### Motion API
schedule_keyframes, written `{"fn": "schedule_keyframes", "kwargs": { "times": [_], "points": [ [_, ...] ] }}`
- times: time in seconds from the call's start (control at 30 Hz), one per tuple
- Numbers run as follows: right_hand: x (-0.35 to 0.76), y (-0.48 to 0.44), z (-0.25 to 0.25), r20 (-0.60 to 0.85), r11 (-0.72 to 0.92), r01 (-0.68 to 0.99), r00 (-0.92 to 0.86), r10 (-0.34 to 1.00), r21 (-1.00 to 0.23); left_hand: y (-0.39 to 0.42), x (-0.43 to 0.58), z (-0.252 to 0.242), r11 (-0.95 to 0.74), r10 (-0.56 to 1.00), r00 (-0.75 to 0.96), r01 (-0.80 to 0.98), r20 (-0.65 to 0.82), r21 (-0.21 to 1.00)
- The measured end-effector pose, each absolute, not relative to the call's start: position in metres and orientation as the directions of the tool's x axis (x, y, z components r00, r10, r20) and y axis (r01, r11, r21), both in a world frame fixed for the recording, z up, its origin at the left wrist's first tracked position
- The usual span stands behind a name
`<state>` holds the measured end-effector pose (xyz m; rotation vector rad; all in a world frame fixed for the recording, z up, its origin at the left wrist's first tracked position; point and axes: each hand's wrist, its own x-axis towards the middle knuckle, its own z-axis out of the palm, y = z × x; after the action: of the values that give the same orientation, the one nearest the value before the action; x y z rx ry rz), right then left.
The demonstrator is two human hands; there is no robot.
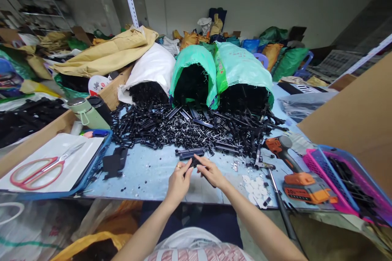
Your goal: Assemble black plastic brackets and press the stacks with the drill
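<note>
Near the table's front edge, my left hand (pixel 180 179) and my right hand (pixel 211 172) meet around a small black plastic part (pixel 194 163). The fingertips of both hands are closed on it, and part of it is hidden by the fingers. A dark length of it, or of a second piece, shows under my right palm. Just beyond my fingertips lie long black plastic bars (pixel 189 153), side by side. Behind them spreads a heap of black plastic parts and silvery screws (pixel 183 128).
Three sacks spill black parts at the back, including a white sack (pixel 153 67) and a green sack (pixel 245 63). Scissors (pixel 45 169) lie on a tray at left. A cordless drill (pixel 306 187), a hammer (pixel 280 204), white discs (pixel 255 189) and a blue basket (pixel 352 159) are at right.
</note>
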<state>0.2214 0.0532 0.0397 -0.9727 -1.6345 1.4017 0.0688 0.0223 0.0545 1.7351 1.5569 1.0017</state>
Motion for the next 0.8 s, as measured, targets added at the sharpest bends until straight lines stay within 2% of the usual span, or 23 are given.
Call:
{"fn": "schedule_keyframes", "kwargs": {
  "times": [0.07, 0.2, 0.3, 0.4, 0.53, 0.67, 0.73, 0.8],
  "points": [
    [0.221, 0.052, 0.042, 0.128, 0.189, 0.098, -0.440, 0.889, -0.977, 0.020, 0.076, 0.056, -0.136, 0.984, -0.030, 0.509, 0.176, 0.850],
    [0.212, 0.045, 0.046, 0.250, 0.275, 0.039, -0.309, 0.918, -0.961, 0.014, 0.088, 0.056, -0.218, 0.940, -0.160, 0.399, 0.302, 0.891],
    [0.213, 0.044, 0.050, 0.296, 0.334, 0.055, -0.347, 0.890, -0.941, 0.015, 0.081, 0.058, -0.310, 0.926, -0.081, 0.395, 0.369, 0.865],
    [0.216, 0.043, 0.048, 0.299, 0.363, 0.104, -0.385, 0.873, -0.926, 0.021, 0.068, 0.062, -0.355, 0.927, 0.031, 0.397, 0.374, 0.846],
    [0.214, 0.043, 0.037, 0.237, 0.323, 0.177, -0.386, 0.892, -0.929, 0.024, 0.062, 0.053, -0.309, 0.948, 0.072, 0.439, 0.310, 0.844],
    [0.225, 0.069, 0.034, 0.164, 0.378, 0.394, -0.479, 0.862, -0.838, 0.010, 0.069, 0.027, -0.058, 0.984, -0.106, 0.568, 0.142, 0.821],
    [0.244, 0.099, 0.042, 0.187, 0.358, 0.586, -0.333, 0.924, -0.727, 0.003, 0.070, 0.017, -0.024, 0.989, -0.084, 0.708, 0.119, 0.706],
    [0.270, 0.134, 0.051, 0.258, 0.207, 0.804, -0.070, 0.964, -0.557, 0.002, 0.069, 0.013, -0.172, 0.984, 0.116, 0.820, 0.136, 0.546]
  ]
}}
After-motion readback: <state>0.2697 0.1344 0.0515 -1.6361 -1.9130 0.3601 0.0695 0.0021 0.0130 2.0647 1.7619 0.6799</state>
